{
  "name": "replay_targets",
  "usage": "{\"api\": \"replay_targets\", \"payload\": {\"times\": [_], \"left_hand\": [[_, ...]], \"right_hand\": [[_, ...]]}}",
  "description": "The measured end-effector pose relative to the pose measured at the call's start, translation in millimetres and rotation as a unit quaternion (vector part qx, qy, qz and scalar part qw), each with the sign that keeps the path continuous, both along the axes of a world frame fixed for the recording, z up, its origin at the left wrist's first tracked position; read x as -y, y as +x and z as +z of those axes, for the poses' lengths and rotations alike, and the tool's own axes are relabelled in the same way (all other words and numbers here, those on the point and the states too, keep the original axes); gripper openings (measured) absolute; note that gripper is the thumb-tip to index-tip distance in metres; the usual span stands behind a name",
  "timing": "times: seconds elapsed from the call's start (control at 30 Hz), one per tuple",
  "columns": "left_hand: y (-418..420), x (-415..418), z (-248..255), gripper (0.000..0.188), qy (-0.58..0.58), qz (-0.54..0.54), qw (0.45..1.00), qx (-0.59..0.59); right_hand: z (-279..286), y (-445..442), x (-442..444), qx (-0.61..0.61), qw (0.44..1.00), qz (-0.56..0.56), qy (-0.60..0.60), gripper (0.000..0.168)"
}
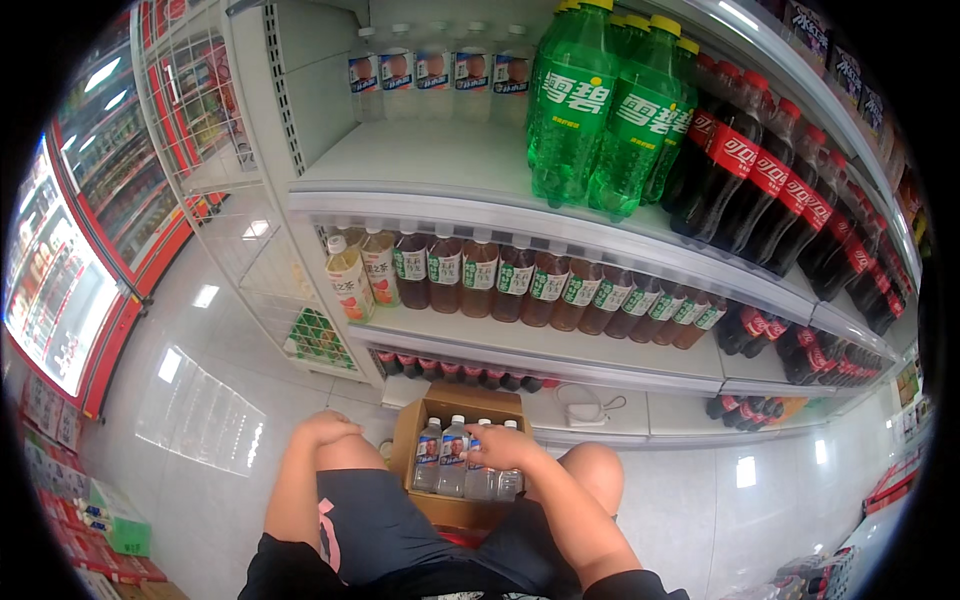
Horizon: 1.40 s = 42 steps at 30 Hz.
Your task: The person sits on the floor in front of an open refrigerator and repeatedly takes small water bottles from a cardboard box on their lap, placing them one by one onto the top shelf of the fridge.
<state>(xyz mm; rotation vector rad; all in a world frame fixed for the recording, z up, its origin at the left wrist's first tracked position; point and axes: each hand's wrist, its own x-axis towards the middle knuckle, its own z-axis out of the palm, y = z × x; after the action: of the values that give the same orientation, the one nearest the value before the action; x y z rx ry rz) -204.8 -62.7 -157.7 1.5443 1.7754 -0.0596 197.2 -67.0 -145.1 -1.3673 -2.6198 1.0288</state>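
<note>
Between my knees stands an open cardboard box (406,442) with several clear plastic bottles (452,465) upright in it. They have white caps and labels that bear a portrait and writing. My right hand (502,448) reaches into the box from the right, its fingers at the upper part of a bottle near the middle of the row. Whether the fingers close around that bottle is hard to see, as the hand covers part of it. My left hand (330,430) lies on my left knee and holds nothing.
Ahead, the upper shelf (420,157) carries similar clear bottles (435,71) at the back, green soda bottles (574,112) and cola bottles (739,142). Tea bottles (480,277) line the shelf below. A white cable (585,405) lies on the bottom shelf. A wire rack (217,150) stands left.
</note>
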Motion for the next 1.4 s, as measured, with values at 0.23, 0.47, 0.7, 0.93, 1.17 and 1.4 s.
{"api": "replay_targets", "payload": {"times": [0.23, 0.47, 0.7, 0.93, 1.17, 1.4], "left_hand": [[39.0, 20.9, 25.3, 0.059, 0.047, 0.030, 0.994, -0.094], [49.7, 41.5, 40.8, 0.051, 0.123, 0.039, 0.988, -0.086], [47.5, 66.7, 36.0, 0.049, 0.255, 0.025, 0.965, -0.051], [54.0, 89.4, 24.1, 0.050, 0.303, 0.058, 0.949, -0.068], [62.4, 109.4, 27.9, 0.052, 0.293, 0.136, 0.945, -0.051], [22.4, 80.5, 19.6, 0.077, 0.181, 0.138, 0.974, 0.015]], "right_hand": [[20.4, -7.3, 5.5, -0.005, 1.000, 0.017, -0.014, 0.063], [18.4, -7.4, 8.2, 0.002, 1.000, 0.018, -0.019, 0.069], [10.9, -9.4, 5.9, 0.012, 0.999, 0.024, -0.025, 0.068], [-2.3, -9.4, 3.5, 0.049, 0.998, 0.014, -0.039, 0.062], [-13.1, -3.8, 0.3, 0.060, 0.998, 0.017, -0.022, 0.072], [-23.0, -1.4, -4.1, 0.081, 0.996, -0.013, -0.045, 0.059]]}}
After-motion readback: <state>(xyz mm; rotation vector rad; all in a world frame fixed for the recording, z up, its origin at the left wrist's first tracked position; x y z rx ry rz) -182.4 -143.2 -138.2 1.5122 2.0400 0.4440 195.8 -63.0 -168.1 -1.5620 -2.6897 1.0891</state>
